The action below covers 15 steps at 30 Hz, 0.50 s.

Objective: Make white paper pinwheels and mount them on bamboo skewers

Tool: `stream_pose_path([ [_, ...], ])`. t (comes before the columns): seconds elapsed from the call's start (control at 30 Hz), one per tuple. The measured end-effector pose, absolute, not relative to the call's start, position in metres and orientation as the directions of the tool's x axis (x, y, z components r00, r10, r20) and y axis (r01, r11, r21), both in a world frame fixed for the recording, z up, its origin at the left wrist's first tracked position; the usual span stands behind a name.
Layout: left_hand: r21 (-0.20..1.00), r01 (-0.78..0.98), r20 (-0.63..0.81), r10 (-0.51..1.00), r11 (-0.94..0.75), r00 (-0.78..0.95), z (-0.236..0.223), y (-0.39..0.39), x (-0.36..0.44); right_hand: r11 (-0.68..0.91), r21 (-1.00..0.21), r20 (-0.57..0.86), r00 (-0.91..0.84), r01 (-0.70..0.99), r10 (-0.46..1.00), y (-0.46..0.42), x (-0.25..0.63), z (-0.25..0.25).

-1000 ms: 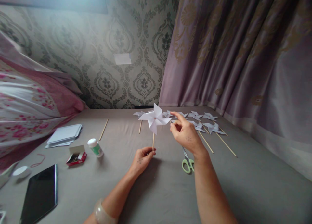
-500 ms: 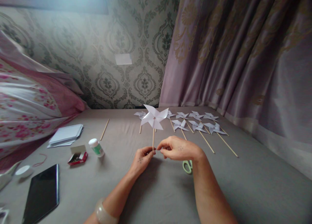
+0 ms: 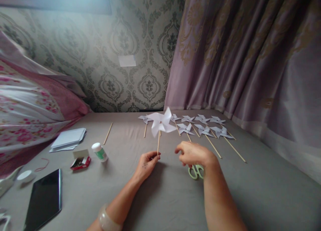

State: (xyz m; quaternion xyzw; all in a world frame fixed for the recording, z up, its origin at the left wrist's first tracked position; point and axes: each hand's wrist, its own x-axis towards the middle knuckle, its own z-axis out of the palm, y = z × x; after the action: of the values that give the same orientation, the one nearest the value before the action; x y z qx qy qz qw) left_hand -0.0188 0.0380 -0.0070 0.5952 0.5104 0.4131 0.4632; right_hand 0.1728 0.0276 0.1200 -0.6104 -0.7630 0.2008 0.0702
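Note:
My left hand (image 3: 146,164) pinches the bottom of a thin wooden stick and holds a white paper pinwheel (image 3: 160,123) upright above the grey bed sheet. Its blades look blurred. My right hand (image 3: 193,154) hovers just right of the stick, fingers curled loosely, holding nothing that I can see. Under that hand lie green-handled scissors (image 3: 197,172).
Several finished pinwheels on sticks (image 3: 200,127) lie in a row near the curtain. A loose stick (image 3: 108,133), a glue bottle (image 3: 99,152), a small red box (image 3: 80,162), a paper stack (image 3: 68,139) and a black tablet (image 3: 42,201) lie at left. A floral pillow (image 3: 27,117) lies far left.
My right hand dropped from the pinwheel's blades to the stick, then drew away to the right. The pinwheel's blades have turned. My left hand stayed put.

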Motion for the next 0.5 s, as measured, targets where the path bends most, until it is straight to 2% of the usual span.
stream_pose_path([
  [0.07, 0.973, 0.226, 0.018, 0.991, -0.047, 0.129, -0.005, 0.038, -0.019, 0.252, -0.463, -0.229, -0.389, 0.85, 0.892, 0.026, 0.174, 0.118],
  [0.17, 0.971, 0.235, 0.011, 0.991, -0.042, 0.132, -0.001, 0.037, -0.02, 0.346, -0.508, -0.169, -0.485, 0.789, 0.858, 0.026, 0.172, 0.115],
  [0.27, 0.968, 0.246, 0.015, 0.992, -0.046, 0.127, 0.001, 0.035, -0.02, 0.366, -0.53, -0.131, -0.5, 0.765, 0.856, 0.028, 0.168, 0.114],
  [0.33, 0.966, 0.252, 0.02, 0.992, -0.051, 0.126, 0.0, 0.035, -0.019, 0.361, -0.557, 0.054, -0.402, 0.748, 0.914, 0.031, 0.166, 0.116],
  [0.43, 0.957, 0.281, 0.035, 0.989, -0.075, 0.147, -0.004, 0.034, -0.018, 0.327, -0.545, 0.406, -0.099, 0.772, 0.909, 0.033, 0.162, 0.122],
  [0.5, 0.944, 0.313, 0.053, 0.984, -0.105, 0.17, -0.006, 0.033, -0.018, 0.262, -0.492, 0.498, 0.021, 0.83, 0.867, 0.034, 0.161, 0.126],
])
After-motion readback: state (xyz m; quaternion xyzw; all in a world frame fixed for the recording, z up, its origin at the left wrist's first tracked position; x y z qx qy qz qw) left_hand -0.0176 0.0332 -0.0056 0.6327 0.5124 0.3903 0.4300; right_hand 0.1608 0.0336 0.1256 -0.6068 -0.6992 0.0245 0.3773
